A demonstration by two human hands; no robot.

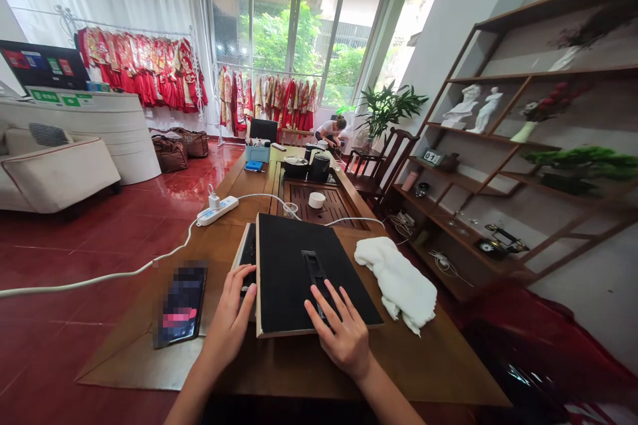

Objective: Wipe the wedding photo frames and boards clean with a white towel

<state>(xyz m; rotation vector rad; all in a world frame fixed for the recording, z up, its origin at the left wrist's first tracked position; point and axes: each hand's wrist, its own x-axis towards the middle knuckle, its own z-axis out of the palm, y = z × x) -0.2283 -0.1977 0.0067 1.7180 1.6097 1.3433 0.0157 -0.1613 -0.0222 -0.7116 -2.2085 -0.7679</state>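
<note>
A picture frame [292, 272] lies face down on the table, its black back and a folded stand leg [313, 265] facing up. Under its left side a second frame [245, 255] of similar look sticks out, mostly hidden. My right hand [343, 337] lies over the top frame's near right part, fingers spread, fingertips on the backing beside and over the stand leg. At the left edge, my left hand [232, 309] rests with fingers loosely stretched over the lower frame and thumb apart, by the top frame's side.
A phone [182, 305] lies left on a brown folder-like sheet [144, 362]. A white cloth [399, 279] is at the right. Behind are a power strip [218, 210], its cable, a tea tray [343, 202] and a white cup [316, 200]. A person [331, 131] sits far back.
</note>
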